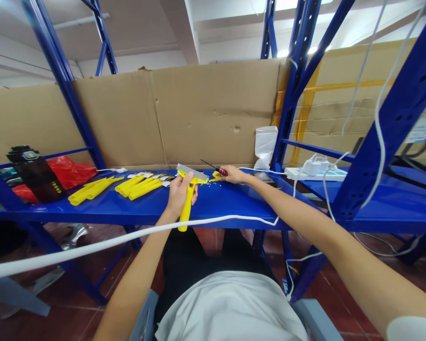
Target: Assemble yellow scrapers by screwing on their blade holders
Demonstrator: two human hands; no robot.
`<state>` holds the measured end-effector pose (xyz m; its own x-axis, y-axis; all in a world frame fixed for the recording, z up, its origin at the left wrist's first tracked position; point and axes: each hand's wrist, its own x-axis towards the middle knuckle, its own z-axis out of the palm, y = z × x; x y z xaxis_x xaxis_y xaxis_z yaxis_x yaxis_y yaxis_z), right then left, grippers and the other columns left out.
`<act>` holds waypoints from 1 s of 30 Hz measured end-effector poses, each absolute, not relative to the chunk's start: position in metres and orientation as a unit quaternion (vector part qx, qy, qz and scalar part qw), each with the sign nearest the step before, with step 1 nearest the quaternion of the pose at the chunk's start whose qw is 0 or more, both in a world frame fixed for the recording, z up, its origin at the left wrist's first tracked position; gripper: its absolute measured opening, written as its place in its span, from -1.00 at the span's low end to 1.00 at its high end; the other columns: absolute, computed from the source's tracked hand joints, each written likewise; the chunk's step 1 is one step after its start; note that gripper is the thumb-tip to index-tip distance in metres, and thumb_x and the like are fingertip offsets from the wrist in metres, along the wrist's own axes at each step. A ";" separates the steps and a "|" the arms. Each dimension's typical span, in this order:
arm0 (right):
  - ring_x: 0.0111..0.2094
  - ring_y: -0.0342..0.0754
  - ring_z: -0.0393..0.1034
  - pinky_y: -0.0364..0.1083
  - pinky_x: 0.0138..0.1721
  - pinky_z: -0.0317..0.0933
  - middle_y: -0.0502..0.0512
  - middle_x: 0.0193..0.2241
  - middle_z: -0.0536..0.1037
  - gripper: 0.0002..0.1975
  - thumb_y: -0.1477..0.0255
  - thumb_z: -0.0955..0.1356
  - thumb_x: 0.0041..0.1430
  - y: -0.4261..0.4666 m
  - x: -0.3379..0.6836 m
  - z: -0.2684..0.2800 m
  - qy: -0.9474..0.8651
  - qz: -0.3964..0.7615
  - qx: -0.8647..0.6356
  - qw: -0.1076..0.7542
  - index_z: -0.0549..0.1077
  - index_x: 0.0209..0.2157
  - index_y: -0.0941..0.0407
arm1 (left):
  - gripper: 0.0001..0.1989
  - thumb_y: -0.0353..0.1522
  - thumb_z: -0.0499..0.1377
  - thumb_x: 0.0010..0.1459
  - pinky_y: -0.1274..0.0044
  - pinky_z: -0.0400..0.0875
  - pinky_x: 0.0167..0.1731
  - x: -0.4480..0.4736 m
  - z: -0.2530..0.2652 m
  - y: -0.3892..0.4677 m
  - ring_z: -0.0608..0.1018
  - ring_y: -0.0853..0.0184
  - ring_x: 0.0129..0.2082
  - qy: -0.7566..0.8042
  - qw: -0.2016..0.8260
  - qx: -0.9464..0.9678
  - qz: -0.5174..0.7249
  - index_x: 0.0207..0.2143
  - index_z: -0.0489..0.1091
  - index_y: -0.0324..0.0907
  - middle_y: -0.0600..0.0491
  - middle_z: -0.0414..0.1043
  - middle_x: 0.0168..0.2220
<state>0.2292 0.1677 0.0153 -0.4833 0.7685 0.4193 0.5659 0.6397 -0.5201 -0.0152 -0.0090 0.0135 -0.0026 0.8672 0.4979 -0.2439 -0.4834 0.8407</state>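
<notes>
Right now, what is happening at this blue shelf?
A seated person holds a yellow scraper by its handle in the left hand, blade end up, over the blue shelf. The right hand grips a red-handled screwdriver beside the scraper's head. More yellow scrapers lie in a row to the left.

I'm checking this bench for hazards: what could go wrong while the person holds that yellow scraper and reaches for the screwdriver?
1. The left hand grips the yellow scraper just under its metal blade; a slip could cut the fingers.
2. The white cable runs across the shelf edge in front of both arms and could snag.
3. The small white bits by the right hand, which rests on the screwdriver, could scatter.
</notes>
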 end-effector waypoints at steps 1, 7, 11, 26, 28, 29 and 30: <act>-0.18 0.04 0.59 -0.11 -0.11 0.32 0.08 -0.24 0.75 -0.77 0.41 0.59 -0.01 0.169 0.230 0.015 -0.850 0.149 -0.399 0.312 0.56 -0.32 0.12 | -0.44 0.09 0.42 0.18 0.60 0.23 -0.79 -0.015 0.013 -0.008 0.37 0.46 -0.78 0.278 0.427 0.565 0.650 -0.41 0.27 -0.12 0.17 0.42 -0.58; -0.25 0.02 0.55 -0.11 -0.16 0.29 0.07 -0.27 0.72 -0.72 0.30 0.59 0.06 0.180 0.229 0.012 -0.847 0.108 -0.431 0.291 0.49 -0.33 0.09 | -0.42 0.13 0.41 0.14 0.59 0.21 -0.80 -0.016 0.011 -0.004 0.37 0.46 -0.78 0.295 0.431 0.570 0.634 -0.37 0.29 -0.12 0.19 0.41 -0.58; -0.31 -0.03 0.51 -0.13 -0.23 0.25 0.04 -0.33 0.69 -0.68 0.31 0.59 0.03 0.184 0.229 0.009 -0.840 0.105 -0.447 0.290 0.41 -0.37 0.06 | -0.43 0.13 0.40 0.15 0.60 0.22 -0.79 -0.016 0.010 -0.002 0.38 0.47 -0.77 0.300 0.433 0.574 0.627 -0.36 0.30 -0.13 0.19 0.41 -0.57; -0.26 0.02 0.49 -0.05 -0.17 0.33 0.15 -0.26 0.67 -0.80 0.31 0.47 0.06 0.170 0.224 0.033 -0.760 0.171 -0.378 0.501 0.43 -0.34 0.08 | -0.43 0.12 0.43 0.13 0.58 0.23 -0.80 -0.015 0.007 0.002 0.39 0.43 -0.78 0.336 0.454 0.586 0.581 -0.36 0.35 -0.15 0.14 0.44 -0.57; -0.23 0.03 0.51 -0.01 -0.14 0.40 0.20 -0.16 0.69 -0.74 0.24 0.48 0.06 0.165 0.222 0.039 -0.742 0.205 -0.346 0.536 0.43 -0.29 0.07 | -0.43 0.12 0.43 0.13 0.58 0.22 -0.80 -0.015 0.008 0.001 0.39 0.44 -0.78 0.343 0.453 0.587 0.576 -0.35 0.35 -0.15 0.13 0.44 -0.57; -0.23 0.03 0.52 0.01 -0.13 0.43 0.20 -0.13 0.69 -0.70 0.21 0.49 0.04 0.162 0.221 0.042 -0.733 0.223 -0.331 0.551 0.42 -0.27 0.07 | -0.44 0.11 0.43 0.14 0.58 0.22 -0.80 -0.015 0.008 0.000 0.39 0.44 -0.78 0.346 0.453 0.588 0.573 -0.35 0.35 -0.15 0.13 0.44 -0.57; -0.23 0.03 0.53 0.02 -0.13 0.45 0.19 -0.12 0.68 -0.65 0.19 0.50 0.02 0.160 0.219 0.044 -0.723 0.242 -0.319 0.563 0.41 -0.24 0.06 | -0.44 0.11 0.43 0.14 0.59 0.22 -0.80 -0.014 0.009 0.000 0.39 0.43 -0.78 0.348 0.453 0.590 0.570 -0.34 0.35 -0.16 0.13 0.44 -0.57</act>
